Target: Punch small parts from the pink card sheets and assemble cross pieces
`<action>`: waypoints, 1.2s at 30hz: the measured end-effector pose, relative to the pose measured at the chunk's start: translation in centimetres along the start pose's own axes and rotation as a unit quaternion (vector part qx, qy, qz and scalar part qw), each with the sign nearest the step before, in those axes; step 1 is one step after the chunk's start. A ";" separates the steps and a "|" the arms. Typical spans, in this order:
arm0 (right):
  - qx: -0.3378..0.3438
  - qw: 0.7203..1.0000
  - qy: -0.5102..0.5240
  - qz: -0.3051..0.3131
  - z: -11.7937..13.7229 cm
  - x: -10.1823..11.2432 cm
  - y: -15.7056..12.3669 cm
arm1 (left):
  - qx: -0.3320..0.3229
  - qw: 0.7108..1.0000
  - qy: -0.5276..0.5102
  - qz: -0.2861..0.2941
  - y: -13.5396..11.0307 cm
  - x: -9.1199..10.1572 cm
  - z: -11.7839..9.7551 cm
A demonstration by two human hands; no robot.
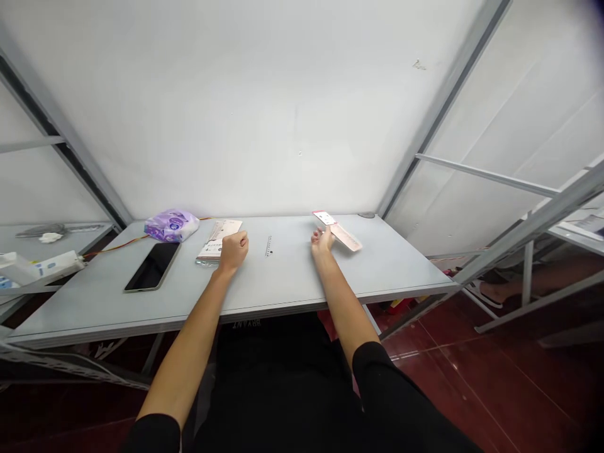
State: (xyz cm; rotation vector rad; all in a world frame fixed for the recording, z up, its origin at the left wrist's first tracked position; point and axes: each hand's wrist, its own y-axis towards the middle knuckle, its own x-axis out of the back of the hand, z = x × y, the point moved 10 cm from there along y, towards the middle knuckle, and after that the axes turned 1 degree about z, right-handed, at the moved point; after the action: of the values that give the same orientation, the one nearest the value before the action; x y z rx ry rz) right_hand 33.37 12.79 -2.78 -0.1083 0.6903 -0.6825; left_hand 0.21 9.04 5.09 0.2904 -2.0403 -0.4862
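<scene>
Right hand (pixel 322 241) holds long pale-pink packet (pixel 343 234), white-tipped

Your right hand (pixel 322 240) is gripping a pink strip (pixel 340 231) while your left hand (pixel 233 250) is resting fisted beside the paper stack (pixel 218 242) on the table (pixel 292 277).

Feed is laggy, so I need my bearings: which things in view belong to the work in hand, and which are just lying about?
In hand: long pale pink paper slip, held in the right hand; flat stack of pale printed paper slips, beside the closed left hand.
Lying about: flat black phone; soft purple plastic packet; white power strip at the far left.
</scene>
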 end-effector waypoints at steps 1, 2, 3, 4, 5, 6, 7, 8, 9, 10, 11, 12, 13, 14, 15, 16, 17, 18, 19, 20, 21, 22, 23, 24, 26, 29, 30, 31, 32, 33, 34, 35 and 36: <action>-0.002 1.000 0.018 -0.015 0.0 0.5 0.1 | 0.001 1.000 0.008 0.007 0.1 0.0 0.3; -0.008 0.999 0.032 -0.022 -0.1 0.8 0.2 | 0.013 1.000 0.019 0.009 0.3 0.2 1.0; -0.016 0.999 0.042 -0.020 -0.3 0.8 0.2 | 0.036 0.999 0.034 0.009 0.4 0.6 1.9; -0.024 0.999 0.047 -0.011 -0.6 0.7 0.2 | 0.066 0.997 0.050 0.004 0.4 1.1 2.9; -0.033 0.998 0.047 0.004 -0.9 0.4 0.1 | 0.104 0.992 0.065 -0.004 0.3 1.9 4.2; -0.042 0.998 0.042 0.020 -1.2 0.0 -0.1 | 0.145 0.986 0.078 -0.013 0.0 2.7 5.5; -0.050 0.997 0.037 0.035 -1.5 -0.3 -0.2 | 0.187 0.978 0.085 -0.022 -0.3 3.4 6.7; -0.057 0.997 0.032 0.047 -1.8 -0.7 -0.4 | 0.226 0.970 0.088 -0.018 -0.7 3.8 7.8; -0.063 0.996 0.026 0.061 -2.1 -1.0 -0.6 | 0.255 0.963 0.088 -0.004 -1.1 3.9 8.6; -0.067 0.995 0.019 0.075 -2.3 -1.4 -0.8 | 0.276 0.957 0.088 0.018 -1.5 3.7 9.2; -0.071 0.994 0.012 0.087 -2.5 -1.8 -1.0 | 0.288 0.953 0.087 0.043 -1.7 3.4 9.6; -0.074 0.992 0.003 0.100 -2.7 -2.1 -1.2 | 0.290 0.951 0.088 0.063 -1.8 3.1 9.6; -0.077 0.990 -0.008 0.114 -2.8 -2.5 -1.4 | 0.288 0.951 0.088 0.074 -1.9 2.9 9.5; -0.078 0.989 -0.020 0.127 -2.9 -2.8 -1.6 | 0.285 0.951 0.089 0.078 -1.8 2.8 9.3; -0.078 0.987 -0.032 0.136 -2.9 -3.0 -1.8 | 0.282 0.952 0.090 0.077 -1.8 2.8 9.1; -0.075 0.986 -0.046 0.145 -2.9 -3.3 -2.0 | 0.280 0.953 0.089 0.072 -1.7 3.0 8.9; -0.071 0.983 -0.063 0.155 -2.8 -3.5 -2.2 | 0.280 0.954 0.087 0.064 -1.7 3.1 8.8; -0.066 0.981 -0.081 0.166 -2.8 -3.7 -2.4 | 0.281 0.954 0.084 0.058 -1.6 3.3 8.7; -0.060 0.977 -0.101 0.179 -2.8 -4.0 -2.6 | 0.283 0.954 0.080 0.054 -1.6 3.4 8.6; -0.052 0.972 -0.122 0.194 -2.8 -4.4 -2.9 | 0.286 0.954 0.075 0.052 -1.5 3.4 8.5; -0.043 0.966 -0.145 0.210 -2.9 -4.8 -3.2 | 0.287 0.954 0.069 0.051 -1.5 3.4 8.5; -0.029 0.958 -0.171 0.228 -2.9 -5.2 -3.6 | 0.286 0.955 0.063 0.049 -1.4 3.3 8.4; -0.013 0.948 -0.199 0.247 -3.1 -5.6 -4.1 | 0.283 0.956 0.058 0.048 -1.3 3.2 8.3; 0.005 0.936 -0.228 0.268 -3.3 -6.1 -4.6 | 0.278 0.958 0.054 0.046 -1.2 3.1 8.2; 0.034 0.906 -0.278 0.318 -3.9 -7.1 -5.9 | 0.261 0.964 0.046 0.038 -0.9 3.0 7.7; 0.055 0.861 -0.315 0.397 -4.9 -8.3 -8.0 | 0.208 0.977 0.036 0.013 -0.4 2.8 6.3; 0.061 0.849 -0.320 0.417 -5.1 -8.6 -8.6 | 0.182 0.983 0.031 0.000 -0.3 2.8 5.5; 0.066 0.839 -0.323 0.433 -5.3 -8.8 -9.2 | 0.153 0.988 0.024 -0.011 -0.2 2.7 4.6; 0.070 0.832 -0.324 0.444 -5.3 -8.9 -9.6 | 0.122 0.992 0.017 -0.018 -0.2 2.6 3.7; 0.074 0.828 -0.324 0.451 -5.3 -8.9 -9.9 | 0.089 0.996 0.009 -0.022 -0.2 2.3 2.7; 0.075 0.825 -0.324 0.456 -5.3 -8.9 -10.1 | 0.057 0.998 0.000 -0.021 -0.2 1.9 1.7; 0.076 0.824 -0.325 0.457 -5.2 -8.9 -10.2 | 0.027 0.999 -0.010 -0.015 -0.3 1.4 0.8; 0.079 0.826 -0.325 0.454 -5.2 -8.9 -10.2 | -0.001 1.000 -0.019 -0.007 -0.5 0.9 -0.1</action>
State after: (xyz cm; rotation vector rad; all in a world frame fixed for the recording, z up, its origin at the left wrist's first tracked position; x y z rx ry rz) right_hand 19.59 10.94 1.27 0.1415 -0.0310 0.2428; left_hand -0.13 8.24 5.65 0.2969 -2.0756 -0.5068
